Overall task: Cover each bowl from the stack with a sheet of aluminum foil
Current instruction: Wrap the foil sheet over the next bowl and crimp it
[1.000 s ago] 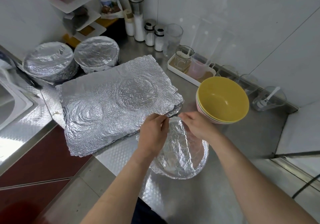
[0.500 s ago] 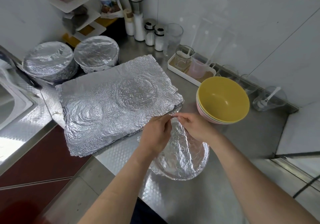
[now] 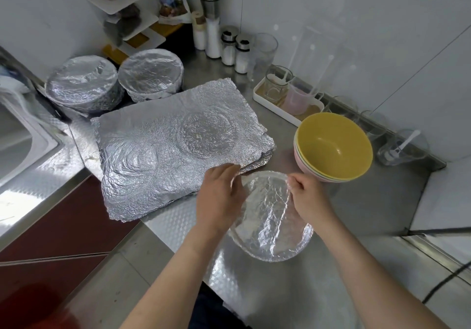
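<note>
A foil-covered bowl sits on the steel counter in front of me. My left hand lies over its left rim, fingers curved down along the foil edge. My right hand pinches the foil at the far right of the rim. Beyond the hands lies a pile of crinkled foil sheets. A stack of bowls, yellow on top and pink beneath, stands to the right. Two foil-covered bowls, one at the far left and another beside it, rest at the back.
A sink is at the left. Spice jars and a glass line the back wall. A white tray with cups sits behind the bowl stack. A glass jar with a spoon stands far right. A black cable runs lower right.
My hands have parted from the far edge of the bowl: the left slid to the left rim, the right to the right rim. The foil now lies flatter over the bowl.
</note>
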The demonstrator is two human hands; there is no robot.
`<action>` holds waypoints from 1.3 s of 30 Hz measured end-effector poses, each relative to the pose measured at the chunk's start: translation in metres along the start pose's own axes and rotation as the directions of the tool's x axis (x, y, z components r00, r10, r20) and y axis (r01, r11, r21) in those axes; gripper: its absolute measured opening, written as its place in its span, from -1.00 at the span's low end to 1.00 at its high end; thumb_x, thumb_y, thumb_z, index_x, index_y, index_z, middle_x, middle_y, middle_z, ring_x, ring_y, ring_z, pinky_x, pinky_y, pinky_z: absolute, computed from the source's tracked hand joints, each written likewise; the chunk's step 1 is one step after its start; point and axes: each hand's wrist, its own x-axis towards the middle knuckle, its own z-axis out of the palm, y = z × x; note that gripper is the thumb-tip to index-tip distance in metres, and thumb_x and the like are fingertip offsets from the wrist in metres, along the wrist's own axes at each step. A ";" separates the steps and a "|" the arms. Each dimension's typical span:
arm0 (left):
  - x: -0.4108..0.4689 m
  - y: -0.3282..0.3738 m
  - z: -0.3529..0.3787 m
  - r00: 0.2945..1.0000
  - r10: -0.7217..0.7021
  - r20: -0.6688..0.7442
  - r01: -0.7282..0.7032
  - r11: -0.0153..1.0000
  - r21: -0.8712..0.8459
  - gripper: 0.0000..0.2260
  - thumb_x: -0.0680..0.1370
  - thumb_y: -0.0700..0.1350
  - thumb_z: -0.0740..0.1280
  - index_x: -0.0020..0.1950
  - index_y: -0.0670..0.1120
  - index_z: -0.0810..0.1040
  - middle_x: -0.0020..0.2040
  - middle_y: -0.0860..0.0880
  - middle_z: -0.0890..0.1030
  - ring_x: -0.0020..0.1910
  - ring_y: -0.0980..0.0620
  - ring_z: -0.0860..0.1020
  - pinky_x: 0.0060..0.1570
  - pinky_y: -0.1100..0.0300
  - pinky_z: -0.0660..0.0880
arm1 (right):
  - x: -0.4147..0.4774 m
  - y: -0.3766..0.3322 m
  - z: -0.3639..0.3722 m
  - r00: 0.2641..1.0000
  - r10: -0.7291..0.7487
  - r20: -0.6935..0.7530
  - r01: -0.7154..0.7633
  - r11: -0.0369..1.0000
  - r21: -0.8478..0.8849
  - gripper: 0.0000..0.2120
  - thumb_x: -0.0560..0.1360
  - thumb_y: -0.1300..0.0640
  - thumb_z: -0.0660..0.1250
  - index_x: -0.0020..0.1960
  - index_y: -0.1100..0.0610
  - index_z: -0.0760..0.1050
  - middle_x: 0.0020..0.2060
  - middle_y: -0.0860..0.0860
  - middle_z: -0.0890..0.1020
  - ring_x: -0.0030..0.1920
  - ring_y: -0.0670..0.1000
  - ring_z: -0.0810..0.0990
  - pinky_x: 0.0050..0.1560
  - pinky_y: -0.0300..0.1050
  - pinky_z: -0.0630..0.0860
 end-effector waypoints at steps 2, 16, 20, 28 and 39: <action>-0.013 0.000 0.003 0.999 -0.041 -0.003 0.041 0.999 -0.014 -0.76 0.58 -0.13 0.34 0.23 -0.14 0.60 0.19 -0.06 0.62 0.14 -0.12 0.54 0.08 0.12 0.42 | -0.004 0.002 -0.003 1.000 0.005 -0.007 -0.005 1.000 -0.024 -0.63 0.59 0.19 0.15 -0.39 0.08 0.23 -0.50 -0.03 0.30 -0.42 -0.02 0.28 -0.31 -0.02 0.26; -0.014 0.004 0.002 0.994 -0.106 -0.018 0.106 0.994 -0.003 -0.69 0.60 -0.02 0.31 0.33 -0.02 0.54 0.24 0.00 0.57 0.21 -0.06 0.45 0.12 0.09 0.38 | -0.005 -0.017 -0.011 0.995 -0.038 0.094 0.047 0.994 -0.095 -0.59 0.56 0.13 0.17 -0.44 0.08 0.16 -0.55 -0.01 0.23 -0.45 -0.02 0.22 -0.35 -0.06 0.16; -0.035 -0.002 -0.003 0.952 -0.296 -0.073 0.293 0.955 -0.050 -0.76 0.59 0.03 0.32 0.20 -0.02 0.61 0.03 -0.03 0.58 -0.01 -0.03 0.53 -0.11 0.14 0.39 | 0.018 -0.049 -0.007 0.957 0.023 0.289 0.008 0.994 -0.105 -0.56 0.62 -0.03 0.13 -0.37 0.17 0.33 -0.47 0.01 0.27 -0.42 0.02 0.26 -0.31 -0.08 0.18; -0.035 0.000 0.006 0.961 -0.274 -0.028 0.265 0.946 -0.188 -0.77 0.60 -0.11 0.29 -0.23 -0.13 0.59 -0.29 0.00 0.58 -0.29 -0.01 0.51 -0.24 0.07 0.43 | 0.026 -0.036 0.021 0.923 -0.002 0.386 0.044 0.994 -0.100 -0.60 0.62 -0.07 0.14 -0.17 0.23 0.49 -0.45 -0.05 0.36 -0.41 -0.05 0.29 -0.28 -0.05 0.25; -0.030 -0.002 0.012 0.976 -0.218 0.015 0.217 0.956 -0.198 -0.78 0.65 -0.08 0.21 0.16 -0.13 0.58 -0.01 0.03 0.54 0.00 0.04 0.49 -0.03 0.20 0.35 | 0.025 -0.041 0.016 0.844 -0.007 0.537 0.054 0.996 -0.071 -0.67 0.63 -0.02 0.15 0.34 0.03 0.48 0.15 -0.05 0.62 0.19 -0.04 0.55 0.21 -0.06 0.47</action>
